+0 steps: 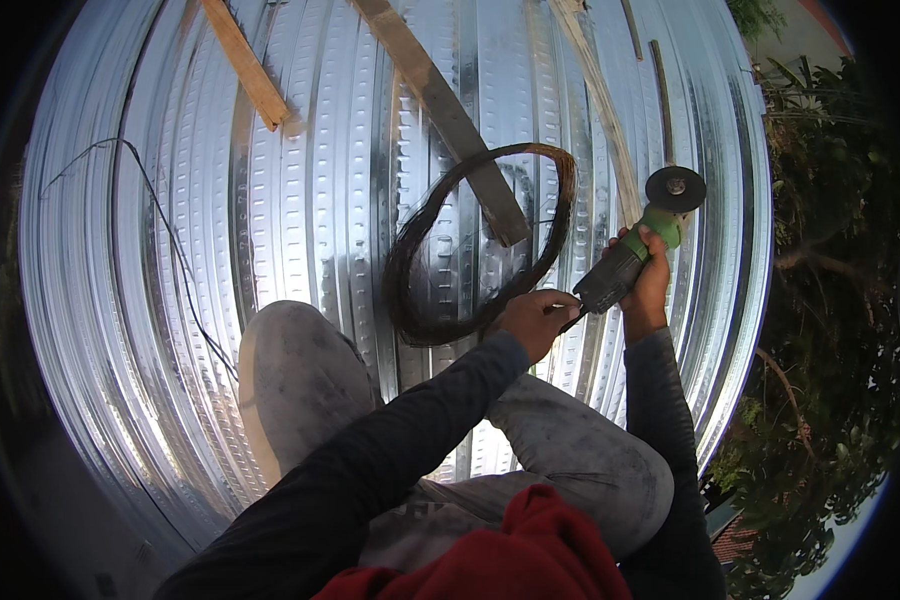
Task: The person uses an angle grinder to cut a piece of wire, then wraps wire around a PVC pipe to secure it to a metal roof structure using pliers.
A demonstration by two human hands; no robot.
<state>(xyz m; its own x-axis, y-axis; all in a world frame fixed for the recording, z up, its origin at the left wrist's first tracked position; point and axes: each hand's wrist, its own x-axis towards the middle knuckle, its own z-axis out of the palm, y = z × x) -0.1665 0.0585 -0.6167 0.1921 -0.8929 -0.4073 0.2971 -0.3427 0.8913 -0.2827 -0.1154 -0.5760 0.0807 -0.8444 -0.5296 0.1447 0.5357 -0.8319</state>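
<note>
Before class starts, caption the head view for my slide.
Right grip around an angle grinder, left grip at its rear, near a dark coil on ribbed metal sheeting.

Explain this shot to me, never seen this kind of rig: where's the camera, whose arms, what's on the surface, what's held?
There is no robot here, just a person's two bare hands. The one picture comes from a wide fisheye camera worn on the person's head, looking down, so straight edges bend toward the rim. The dark sleeves and grey trousers are the wearer's own.

The surface is shiny ridged metal. On it lie a dark coil, probably wire, several strips of wood, and a thin cable or wire at left.

The right hand grips a green-and-black angle grinder, its disc pointing away from the wearer. The left hand is at its rear end; its exact grip is unclear.
</note>
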